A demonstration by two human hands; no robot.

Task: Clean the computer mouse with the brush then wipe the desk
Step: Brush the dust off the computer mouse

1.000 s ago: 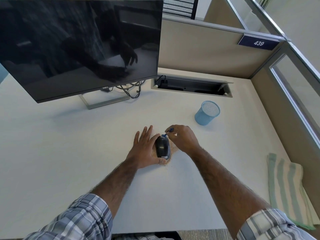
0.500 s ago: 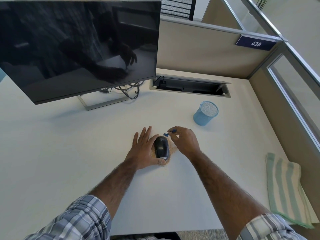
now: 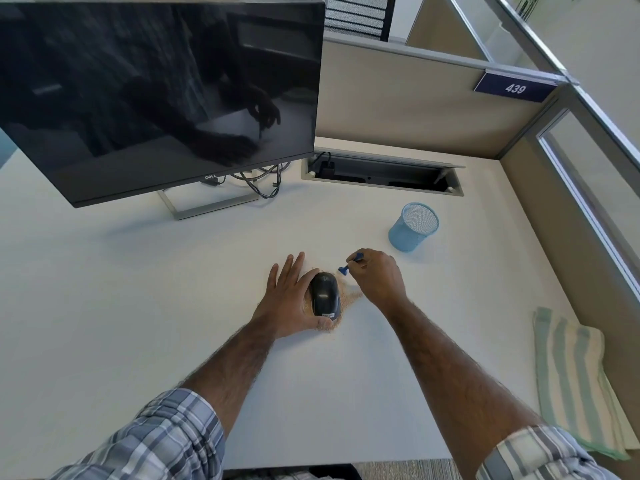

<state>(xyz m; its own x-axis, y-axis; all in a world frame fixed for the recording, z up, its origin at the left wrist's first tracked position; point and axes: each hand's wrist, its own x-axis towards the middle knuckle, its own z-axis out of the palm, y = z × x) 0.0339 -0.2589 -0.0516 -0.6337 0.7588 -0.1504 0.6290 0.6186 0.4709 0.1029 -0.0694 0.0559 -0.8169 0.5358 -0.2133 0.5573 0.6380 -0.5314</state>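
an office cubicle: a white desk [image 3: 104, 306] carries a dell monitor [image 3: 156, 98]; right of the monitor stand beige partition panels [image 3: 398, 98] with a plate [image 3: 515, 87] numbered 439, a recessed cable trough [image 3: 381, 173] just beside its lower right corner, and a blue mesh pen cup [image 3: 414, 226] farther right.

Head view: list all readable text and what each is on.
"DELL": on the bottom edge of the monitor, white letters.
"439": on the dark blue sign fixed at the top of the partition.
White label on the near end of the mouse: print too small to read.
No other text visible.
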